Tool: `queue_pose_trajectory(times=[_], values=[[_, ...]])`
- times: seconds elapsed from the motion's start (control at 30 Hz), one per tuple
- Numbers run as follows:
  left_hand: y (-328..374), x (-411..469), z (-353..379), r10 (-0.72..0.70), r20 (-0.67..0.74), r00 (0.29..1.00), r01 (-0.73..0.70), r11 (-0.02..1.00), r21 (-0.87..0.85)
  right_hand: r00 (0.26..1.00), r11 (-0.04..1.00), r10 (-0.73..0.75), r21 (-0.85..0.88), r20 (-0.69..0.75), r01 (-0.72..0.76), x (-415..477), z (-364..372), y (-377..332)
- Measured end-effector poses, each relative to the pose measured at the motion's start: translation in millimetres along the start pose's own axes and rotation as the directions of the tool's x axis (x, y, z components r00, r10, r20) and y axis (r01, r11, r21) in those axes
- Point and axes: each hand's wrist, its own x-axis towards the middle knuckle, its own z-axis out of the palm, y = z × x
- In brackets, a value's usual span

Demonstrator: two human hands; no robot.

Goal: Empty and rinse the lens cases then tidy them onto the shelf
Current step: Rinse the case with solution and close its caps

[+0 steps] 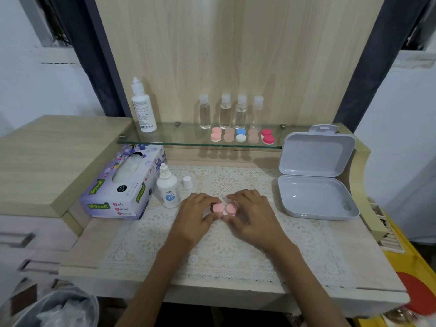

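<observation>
A pink lens case (223, 209) with two round caps lies on the lace mat (221, 251) in the middle of the desk. My left hand (197, 217) pinches its left cap and my right hand (251, 212) pinches its right cap. On the glass shelf (179, 135) behind stand several lens cases in a row: a pale pink one (216, 134), a beige one (228, 135), a blue and white one (241, 135), another beige one (253, 136) and a hot pink one (267, 136).
An open grey plastic box (316, 197) sits at the right. A small solution bottle (168, 188) with its white cap (187, 182) off stands left of my hands, beside a tissue box (122, 185). A tall white bottle (143, 107) and several clear bottles (225, 112) stand on the shelf. A bin (59, 310) is at lower left.
</observation>
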Motion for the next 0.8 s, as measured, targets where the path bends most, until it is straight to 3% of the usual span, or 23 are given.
queue_pose_trajectory(times=[0.4, 0.63, 0.8], values=[[-1.3, 0.3, 0.0, 0.003, 0.0, 1.0, -0.003, 1.0, 0.008, 0.997, 0.995, 0.081, 0.057, -0.002, -0.081, 2.5, 0.7, 4.3], [-1.7, 0.3, 0.4, 0.006, 0.006, 1.0, -0.006, 1.0, -0.002, 1.0, 1.0, 0.01, 0.02, -0.019, -0.01, -1.3, -0.2, 1.5], [-1.8, -0.1, 0.7, 0.01, -0.003, 1.0, -0.01, 1.0, 0.0, 0.998, 0.997, 0.056, 0.055, -0.004, -0.056, 1.4, 1.4, 4.1]])
